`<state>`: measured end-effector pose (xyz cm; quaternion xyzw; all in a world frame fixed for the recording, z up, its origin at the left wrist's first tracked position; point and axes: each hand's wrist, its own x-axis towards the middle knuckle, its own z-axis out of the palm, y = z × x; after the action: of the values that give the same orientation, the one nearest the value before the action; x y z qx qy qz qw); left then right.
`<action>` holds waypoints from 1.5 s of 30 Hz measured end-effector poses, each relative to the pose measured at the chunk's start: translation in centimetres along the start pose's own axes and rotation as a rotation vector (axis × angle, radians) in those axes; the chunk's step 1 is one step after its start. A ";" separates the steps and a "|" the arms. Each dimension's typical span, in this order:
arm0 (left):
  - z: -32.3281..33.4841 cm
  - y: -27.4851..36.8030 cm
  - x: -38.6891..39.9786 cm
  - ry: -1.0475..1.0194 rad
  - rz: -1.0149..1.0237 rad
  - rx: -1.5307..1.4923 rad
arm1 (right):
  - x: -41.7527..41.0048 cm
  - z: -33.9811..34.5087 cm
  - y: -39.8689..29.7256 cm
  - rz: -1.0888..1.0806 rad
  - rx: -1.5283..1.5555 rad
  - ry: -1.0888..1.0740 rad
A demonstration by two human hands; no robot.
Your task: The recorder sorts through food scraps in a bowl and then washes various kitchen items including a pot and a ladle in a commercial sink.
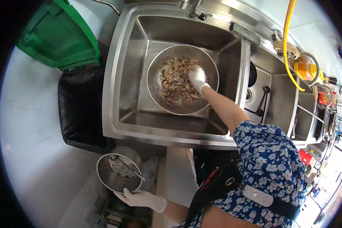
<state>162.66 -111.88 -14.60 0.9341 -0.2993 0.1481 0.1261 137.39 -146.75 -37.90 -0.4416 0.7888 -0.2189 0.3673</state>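
A white glove covers my left hand [144, 198], which grips the rim of a deep metal pot [107, 172] held tilted beside the sink. A metal ladle [128, 165] lies inside it, and dark bits stick to its inner wall. My right hand [197, 76], gloved too, reaches into a wide metal basin [155, 94] that sits in the large sink. Its fingers are down in a heap of chopped brownish food [176, 79], so whether they close on any of it is hidden.
Left of the sink [112, 85] stands a bin [82, 108] with a black liner and raised green lid [65, 37]. A faucet [194, 12] is at the back. A smaller sink on the right holds black utensils [263, 99]; a yellow hose [286, 45] hangs above.
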 end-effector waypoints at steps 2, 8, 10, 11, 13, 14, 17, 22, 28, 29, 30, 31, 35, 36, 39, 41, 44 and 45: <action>0.0 0.6 0.3 0.053 -0.367 -0.603 | 2.8 -1.2 4.2 0.091 -0.337 -0.046; -0.3 1.9 0.9 0.005 -0.316 -0.486 | 5.7 0.6 8.2 -0.213 -0.584 -0.227; -0.4 2.1 0.8 0.005 -0.355 -0.575 | 6.0 1.0 8.3 -0.219 -0.644 -0.249; -0.3 2.3 0.9 0.000 -0.404 -0.548 | 6.2 1.1 8.3 -0.209 -0.722 -0.242; -0.3 2.6 1.0 0.014 -0.413 -0.665 | 6.5 1.1 8.2 -0.294 -0.729 -0.298; -0.3 2.8 1.2 0.007 -0.442 -0.573 | 6.6 0.9 8.1 -0.332 -0.773 -0.320; -0.4 3.2 1.6 0.036 -0.472 -0.613 | 7.1 0.1 7.4 -0.492 -0.736 -0.247; -0.3 3.2 1.7 0.108 -0.541 -0.832 | 7.9 -2.9 4.1 -0.749 -0.858 -0.370; -0.5 3.2 1.5 0.073 -0.519 -0.810 | 6.9 -6.0 2.9 0.105 0.302 -0.726; -0.6 3.3 1.5 0.050 -0.513 -0.688 | 6.6 -6.3 3.8 0.161 0.271 -0.743; -0.7 3.4 1.4 0.060 -0.515 -0.740 | 5.7 -6.5 5.3 -0.373 -0.065 -0.838; -0.9 3.6 1.4 0.026 -0.405 -0.565 | 5.2 -6.8 7.0 -0.909 -0.413 -0.881; -1.2 3.9 1.2 0.045 -0.559 -0.827 | 3.7 -4.7 12.1 -0.789 -0.721 -1.230; -1.3 3.8 1.3 0.073 -0.652 -0.816 | 3.6 -3.7 12.3 -0.660 -0.601 -1.192; -1.3 3.2 1.3 -0.008 -0.309 -0.370 | 2.3 -1.8 10.3 -0.168 -0.692 -1.050; -1.1 2.9 1.2 0.071 -0.580 -0.724 | 0.6 -2.1 6.6 0.108 -0.662 -0.924; -0.7 2.3 1.2 0.087 -0.666 -0.896 | -3.6 -2.2 -2.4 -0.650 -0.278 -0.770; -0.7 2.2 1.2 0.129 -0.699 -0.900 | -5.2 -2.4 -5.8 -0.772 -0.144 -0.732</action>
<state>162.15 -114.07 -13.19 0.8210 0.0020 0.0123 0.5708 140.42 -145.23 -30.46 -0.7710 0.4024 -0.1150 0.4800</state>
